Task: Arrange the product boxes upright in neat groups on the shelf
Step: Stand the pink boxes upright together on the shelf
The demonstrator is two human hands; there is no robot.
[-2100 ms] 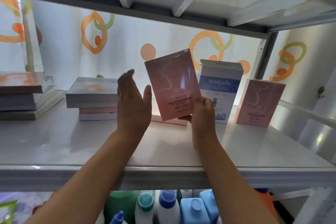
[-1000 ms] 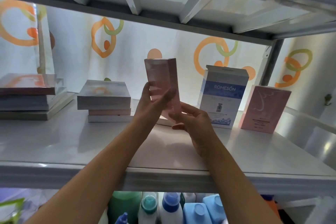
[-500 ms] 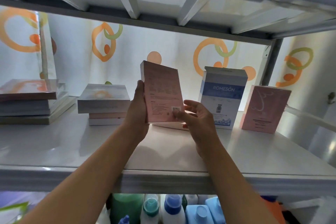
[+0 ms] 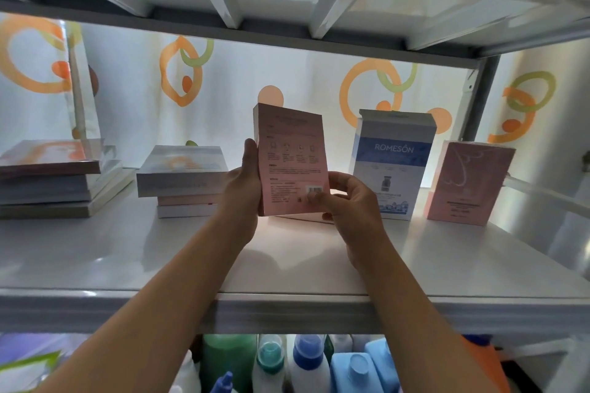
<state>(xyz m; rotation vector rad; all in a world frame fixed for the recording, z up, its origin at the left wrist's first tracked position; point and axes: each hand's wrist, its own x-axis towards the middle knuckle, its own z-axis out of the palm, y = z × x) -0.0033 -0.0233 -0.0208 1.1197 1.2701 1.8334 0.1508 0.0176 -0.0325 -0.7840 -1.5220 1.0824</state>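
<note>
A pink box (image 4: 292, 153) is held upright above the white shelf (image 4: 287, 258), its printed back with a barcode facing me. My left hand (image 4: 244, 182) grips its left edge. My right hand (image 4: 348, 201) pinches its lower right corner, thumb on the barcode. To the right stand a blue-and-white ROMESON box (image 4: 391, 163) and another pink box (image 4: 469, 182), both upright. A flat box (image 4: 303, 217) lies on the shelf just behind the held one, mostly hidden.
A stack of flat boxes (image 4: 182, 179) lies left of my hands, and a larger stack (image 4: 54, 175) sits at the far left. A shelf frame runs overhead (image 4: 287, 32). Detergent bottles (image 4: 306, 364) fill the shelf below. A grey upright post (image 4: 482, 96) stands at the back right.
The pink box was turned round from its front, through its narrow side, to its back. My left hand went from open beside it to gripping its left edge.
</note>
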